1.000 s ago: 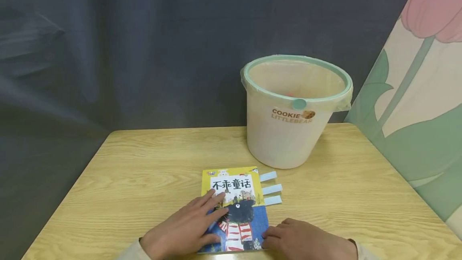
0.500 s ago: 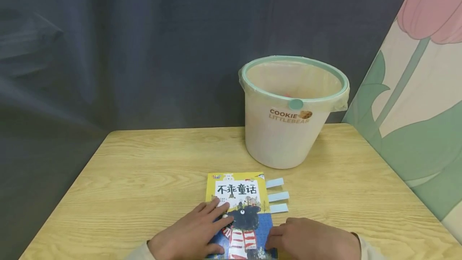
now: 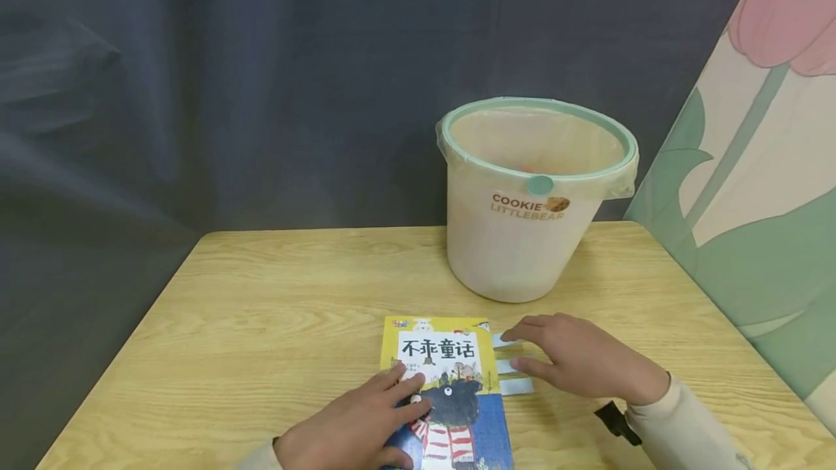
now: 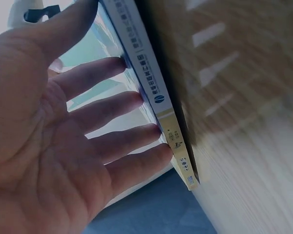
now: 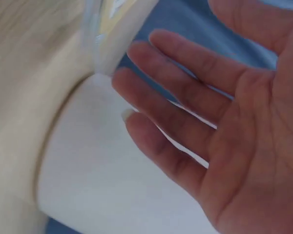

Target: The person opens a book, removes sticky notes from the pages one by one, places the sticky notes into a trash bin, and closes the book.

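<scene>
A picture book (image 3: pixel 457 405) with a yellow and blue cover lies flat near the front of the table. Spread over its left half, my left hand (image 3: pixel 355 423) rests with fingertips on the cover; the left wrist view shows them along the spine (image 4: pixel 146 78). Several pale blue paper strips (image 3: pixel 517 386) stick out from the book's right edge. Over these strips is my right hand (image 3: pixel 591 357), its fingers loosely extended. In the right wrist view that hand (image 5: pixel 234 126) has nothing between its fingers. Whether its fingertips touch a strip is hard to tell.
Behind the book, to the right, stands a white bucket (image 3: pixel 509 252) with a green rim and a clear liner; something reddish shows inside. A dark curtain (image 3: pixel 313 93) hangs behind the wooden table (image 3: pixel 261 310). A tulip-patterned wall (image 3: pixel 764 238) borders the right side.
My right hand has left the book's lower right edge and moved up to the strips, its fingers uncurling. The book has slid slightly right and nearer, with my left hand on it.
</scene>
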Tool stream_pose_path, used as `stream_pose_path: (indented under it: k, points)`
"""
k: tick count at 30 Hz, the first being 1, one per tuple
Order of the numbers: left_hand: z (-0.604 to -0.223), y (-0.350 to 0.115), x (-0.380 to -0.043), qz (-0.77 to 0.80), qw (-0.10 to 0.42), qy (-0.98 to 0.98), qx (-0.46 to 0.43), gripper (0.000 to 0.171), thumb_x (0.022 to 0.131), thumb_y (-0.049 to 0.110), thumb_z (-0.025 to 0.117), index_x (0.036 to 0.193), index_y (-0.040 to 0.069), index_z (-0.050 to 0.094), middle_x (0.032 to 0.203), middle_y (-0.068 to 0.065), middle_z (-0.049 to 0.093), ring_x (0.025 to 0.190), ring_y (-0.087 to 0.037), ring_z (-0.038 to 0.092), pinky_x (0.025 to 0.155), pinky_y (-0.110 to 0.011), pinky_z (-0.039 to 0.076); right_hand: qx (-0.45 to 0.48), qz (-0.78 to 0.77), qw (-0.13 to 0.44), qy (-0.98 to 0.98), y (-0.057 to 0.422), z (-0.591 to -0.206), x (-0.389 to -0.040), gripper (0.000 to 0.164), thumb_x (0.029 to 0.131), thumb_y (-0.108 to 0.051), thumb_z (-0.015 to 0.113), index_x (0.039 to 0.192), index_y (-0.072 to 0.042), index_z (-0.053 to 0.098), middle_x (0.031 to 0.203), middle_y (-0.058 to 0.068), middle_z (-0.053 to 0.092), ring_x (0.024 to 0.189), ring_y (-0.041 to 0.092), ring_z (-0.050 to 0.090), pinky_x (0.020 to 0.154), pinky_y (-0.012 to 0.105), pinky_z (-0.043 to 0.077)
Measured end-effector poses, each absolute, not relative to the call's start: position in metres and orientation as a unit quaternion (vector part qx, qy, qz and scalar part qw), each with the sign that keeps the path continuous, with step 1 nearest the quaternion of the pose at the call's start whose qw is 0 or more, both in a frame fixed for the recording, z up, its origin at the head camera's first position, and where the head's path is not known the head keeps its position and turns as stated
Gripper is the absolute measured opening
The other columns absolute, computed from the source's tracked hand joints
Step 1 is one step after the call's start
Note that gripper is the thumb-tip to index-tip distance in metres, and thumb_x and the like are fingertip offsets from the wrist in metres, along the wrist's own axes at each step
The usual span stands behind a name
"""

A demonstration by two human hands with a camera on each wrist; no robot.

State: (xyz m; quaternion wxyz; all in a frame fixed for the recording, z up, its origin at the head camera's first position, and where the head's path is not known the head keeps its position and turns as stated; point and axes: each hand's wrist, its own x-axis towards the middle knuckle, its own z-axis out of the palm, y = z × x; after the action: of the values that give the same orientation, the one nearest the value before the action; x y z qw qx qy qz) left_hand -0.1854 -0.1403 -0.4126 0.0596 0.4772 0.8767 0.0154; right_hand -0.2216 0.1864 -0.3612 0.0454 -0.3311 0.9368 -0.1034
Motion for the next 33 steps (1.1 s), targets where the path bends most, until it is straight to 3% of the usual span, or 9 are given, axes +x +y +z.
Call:
stream_pose_path:
  k: [10,13,17,23,33]
  points:
    - [-0.410,-0.133,-0.186,-0.009,0.037,0.872,0.489,0.060,0.086,0.056,0.052,0.137,0.025,0.043,0.145,-0.005,0.042,0.129,-0.030,0.037,0.098,-0.043,0.046,-0.290,-0.103,0.018,0.951,0.195,-0.391,-0.254,0.030,0.091,-0.034,0.058,0.111,-0.014,0.067,0.106,0.000,0.068,0.095,0.017,0.061,0.081,0.046,0.052]
    - [-0.406,-0.128,-0.188,-0.016,0.022,0.869,0.494,0.056,0.083,0.057,0.057,0.131,0.028,0.048,0.130,0.003,0.050,0.111,-0.019,0.046,0.086,-0.036,0.049,-0.275,-0.113,0.026,0.954,0.194,-0.400,-0.259,0.026,0.091,-0.034,0.058,0.108,-0.017,0.068,0.102,-0.002,0.068,0.090,0.014,0.060,0.078,0.043,0.052]
    - [-0.403,-0.124,-0.190,-0.015,0.019,0.871,0.492,0.055,0.079,0.057,0.062,0.126,0.032,0.050,0.110,0.009,0.049,0.091,-0.011,0.039,0.073,-0.028,0.046,-0.254,-0.121,0.032,0.959,0.191,-0.408,-0.265,0.016,0.091,-0.035,0.057,0.096,-0.023,0.068,0.091,-0.008,0.066,0.078,0.007,0.056,0.070,0.038,0.050]
    - [-0.403,-0.123,-0.190,-0.004,0.028,0.871,0.490,0.060,0.076,0.058,0.063,0.128,0.031,0.050,0.106,0.009,0.048,0.090,-0.009,0.039,0.072,-0.024,0.045,-0.250,-0.146,0.038,0.957,0.187,-0.411,-0.268,0.012,0.091,-0.032,0.058,0.080,-0.027,0.062,0.072,-0.013,0.056,0.062,0.005,0.046,0.060,0.031,0.043]
    - [-0.406,-0.122,-0.194,0.002,0.031,0.870,0.492,0.062,0.075,0.060,0.062,0.128,0.030,0.051,0.108,0.008,0.048,0.090,-0.009,0.039,0.075,-0.023,0.046,-0.234,-0.208,0.074,0.947,0.183,-0.407,-0.268,0.015,0.091,-0.029,0.058,0.077,-0.023,0.059,0.063,-0.008,0.052,0.056,0.007,0.044,0.055,0.029,0.040]
